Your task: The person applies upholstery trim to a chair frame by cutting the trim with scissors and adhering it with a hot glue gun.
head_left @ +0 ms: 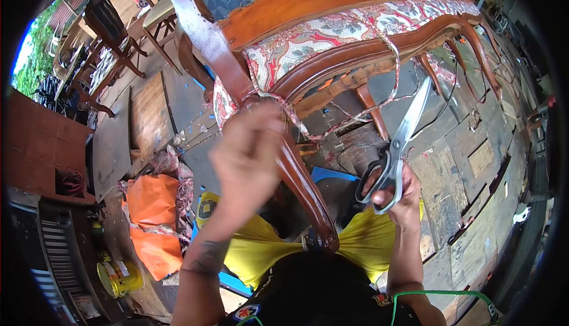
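Note:
My right hand grips large scissors with a black and grey handle. Their silver blades point up, away from me, and look closed together. Blurred by motion, my left hand is at the joint of a chair's glossy brown wooden frame; its fingers look curled, but what they pinch is hidden. A patterned fabric cord runs from beside that hand, droops in a loop and rises to the seat edge. Red, white and grey floral upholstery covers part of the chair.
The chair lies tipped, one leg between my knees in yellow shorts. An orange bundle and a yellow bucket sit at left. Another wooden chair stands behind. Patched boards make up the floor at right.

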Available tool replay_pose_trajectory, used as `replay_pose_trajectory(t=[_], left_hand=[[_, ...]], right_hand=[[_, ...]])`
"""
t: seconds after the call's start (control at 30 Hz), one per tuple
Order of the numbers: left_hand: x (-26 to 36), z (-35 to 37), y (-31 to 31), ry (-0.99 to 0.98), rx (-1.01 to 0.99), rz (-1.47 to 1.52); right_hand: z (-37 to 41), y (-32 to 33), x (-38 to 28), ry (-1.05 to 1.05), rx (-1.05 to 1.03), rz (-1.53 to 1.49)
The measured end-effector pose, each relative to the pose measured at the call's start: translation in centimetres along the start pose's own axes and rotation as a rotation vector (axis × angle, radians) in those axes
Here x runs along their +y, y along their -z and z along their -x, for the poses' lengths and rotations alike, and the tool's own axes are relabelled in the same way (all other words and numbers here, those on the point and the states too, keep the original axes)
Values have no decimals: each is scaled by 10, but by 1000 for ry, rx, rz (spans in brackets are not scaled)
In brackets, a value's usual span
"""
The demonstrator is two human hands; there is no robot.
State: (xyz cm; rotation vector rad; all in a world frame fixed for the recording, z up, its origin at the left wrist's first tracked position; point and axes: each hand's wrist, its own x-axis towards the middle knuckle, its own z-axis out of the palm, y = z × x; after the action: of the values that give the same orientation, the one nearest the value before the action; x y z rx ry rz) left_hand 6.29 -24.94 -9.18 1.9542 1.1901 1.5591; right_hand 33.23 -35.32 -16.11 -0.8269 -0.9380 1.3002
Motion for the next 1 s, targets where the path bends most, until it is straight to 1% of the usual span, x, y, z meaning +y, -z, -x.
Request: replay_pose_trajectory(t=[0.03, 0.07, 0.13, 0.17, 0.2, 0.27, 0.33, 0.37, 0.4, 0.43, 0.47, 0.53, 0.57, 0.6, 0.67, 0.7, 0.73, 0.8, 0.83, 0.87, 0.93, 0.97, 1.0], left_hand=[[-13, -9, 14, 116, 104, 348], [-11, -18, 25, 318, 149, 340], [-3, -20, 33, 495, -104, 322], [4, -13, 23, 558, -73, 480], [13, -1, 8, 617, -41, 639], [22, 27, -10, 648, -29, 737], [33, 46, -21, 836, -16, 891], [34, 49, -24, 838, -8, 889], [35, 52, -26, 941, -20, 944], [37, 55, -29, 1043, -32, 998], [34, 57, -36, 1043, -22, 996], [25, 53, -54, 991, -22, 963], [26, 50, -59, 997, 61, 949], [24, 48, -58, 995, 65, 953], [17, 46, -54, 882, 103, 1140], [17, 42, -51, 896, 144, 1136], [16, 38, -47, 902, 144, 1137], [12, 31, -38, 990, 123, 1144], [14, 27, -34, 1001, 165, 1141], [11, 26, -29, 1001, 164, 1138], [6, 24, -18, 872, 153, 1075], [10, 21, -16, 832, 214, 994], [10, 18, -13, 834, 212, 985]], right_hand=[[3, -5, 0, -20, 41, -54], [5, -12, 0, -42, 83, -108], [-2, -13, 9, -4, 43, -136], [-10, -12, 17, -3, 23, -103], [-20, -18, 24, -8, 49, -54], [-43, -31, 43, 18, 96, 25], [-62, -34, 59, 122, 61, 186], [-66, -37, 57, 94, 26, 207], [-71, -39, 53, 65, -10, 228], [-78, -43, 47, 89, -63, 376], [-83, -42, 48, 86, -72, 374], [-97, -41, 49, -13, -201, 590], [-98, -42, 47, -18, -226, 499], [-97, -44, 42, -17, -229, 503], [-90, -55, 20, -69, -207, 310], [-87, -59, 17, 13, -181, 179], [-86, -58, 15, 8, -178, 180], [-83, -54, 11, 84, -129, 156], [-80, -58, 10, 126, -63, 86], [-78, -56, 5, 126, -63, 84], [-70, -49, -3, 48, -128, 38], [-64, -50, 0, 27, -73, 2], [-59, -50, 3, 24, -72, -6]])
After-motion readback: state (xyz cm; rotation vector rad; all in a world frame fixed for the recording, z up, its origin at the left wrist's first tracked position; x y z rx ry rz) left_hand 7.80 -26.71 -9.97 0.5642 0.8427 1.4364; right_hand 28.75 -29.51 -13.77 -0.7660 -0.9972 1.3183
